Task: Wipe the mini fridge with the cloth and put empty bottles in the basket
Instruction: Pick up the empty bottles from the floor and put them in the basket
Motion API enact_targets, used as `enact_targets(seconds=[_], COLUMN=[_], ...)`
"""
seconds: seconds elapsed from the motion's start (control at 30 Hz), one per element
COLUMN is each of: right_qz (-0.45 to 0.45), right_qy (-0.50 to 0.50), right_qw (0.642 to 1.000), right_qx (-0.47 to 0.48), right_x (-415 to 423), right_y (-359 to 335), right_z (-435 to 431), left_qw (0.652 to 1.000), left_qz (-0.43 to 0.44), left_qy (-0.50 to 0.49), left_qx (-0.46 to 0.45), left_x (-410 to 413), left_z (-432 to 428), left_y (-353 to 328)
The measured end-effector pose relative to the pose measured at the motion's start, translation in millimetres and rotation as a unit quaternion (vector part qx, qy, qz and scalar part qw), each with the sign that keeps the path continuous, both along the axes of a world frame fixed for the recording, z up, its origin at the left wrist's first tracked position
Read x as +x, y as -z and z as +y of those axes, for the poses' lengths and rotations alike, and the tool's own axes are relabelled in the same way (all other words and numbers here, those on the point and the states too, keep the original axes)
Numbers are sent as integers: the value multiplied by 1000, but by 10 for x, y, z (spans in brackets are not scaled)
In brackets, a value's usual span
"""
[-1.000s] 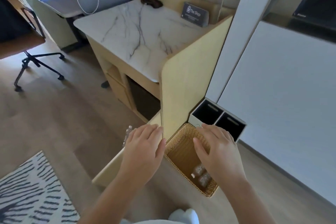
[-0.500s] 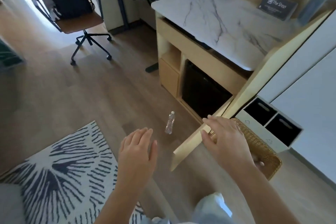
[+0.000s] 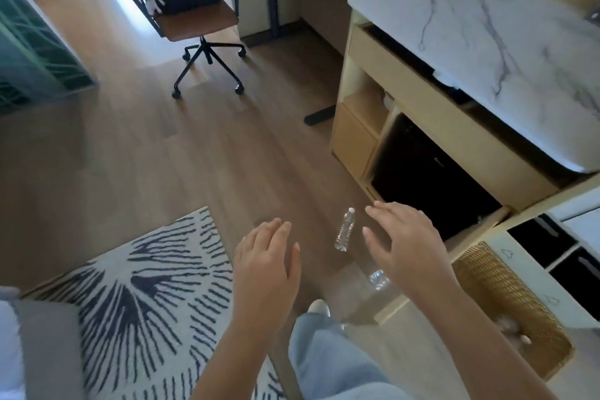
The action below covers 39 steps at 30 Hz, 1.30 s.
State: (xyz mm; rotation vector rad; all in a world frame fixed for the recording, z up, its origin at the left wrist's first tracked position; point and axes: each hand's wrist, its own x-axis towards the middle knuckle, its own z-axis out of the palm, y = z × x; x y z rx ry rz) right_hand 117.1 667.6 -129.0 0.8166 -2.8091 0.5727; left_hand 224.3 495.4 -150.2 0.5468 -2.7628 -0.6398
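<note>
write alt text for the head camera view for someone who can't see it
Two empty, open hands, left hand and right hand, reach toward a clear plastic bottle lying on the wood floor. A wicker basket sits at right, beside a cabinet holding a black mini fridge.

A clear plastic water bottle (image 3: pixel 344 229) with a white cap lies on its side on the wood floor, cap pointing away from the person, just in front of the black mini fridge (image 3: pixel 431 178). The fridge sits low inside the cabinet, its dark door facing out. A second clear bottle (image 3: pixel 378 279), blurred and partly hidden, lies nearer the person than the first. The woven wicker basket (image 3: pixel 506 289) stands on the floor to the right of the fridge, with something small and pale inside.
</note>
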Motion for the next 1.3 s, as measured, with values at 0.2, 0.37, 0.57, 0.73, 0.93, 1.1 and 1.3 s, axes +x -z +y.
enact_targets(seconds=[0.2, 0.37, 0.57, 0.73, 0.93, 1.1, 1.3], right_qz=[-29, -48, -33, -19, -7, 0, -28], right_qy=[44, 110, 189, 282, 405, 462, 490], right_qw=[999, 993, 981, 959, 913, 886, 869], right_qx=[6, -17, -21, -21, -36, -34, -60], right_x=[-710, -1127, -1478, -1786, -2096, -2108, -2024], right_y=[34, 74, 145, 202, 279, 528, 1218], right_z=[-177, -231, -377, -739, -985, -886, -582], left_qw=[997, 993, 983, 961, 926, 912, 902], left_qz=[30, 36, 22, 32, 48, 42, -3], left_qy=[60, 101, 181, 273, 374, 406, 426], left_qx=[-33, -39, -18, -1, -11, 24, 74], left_x=[-1016, -1609, -2257, -2927, -3668, -3943, -3990], left_z=[-286, -434, -671, -1037, -1289, -997, -491], left_y=[-191, -191, -77, 53, 254, 596, 1204])
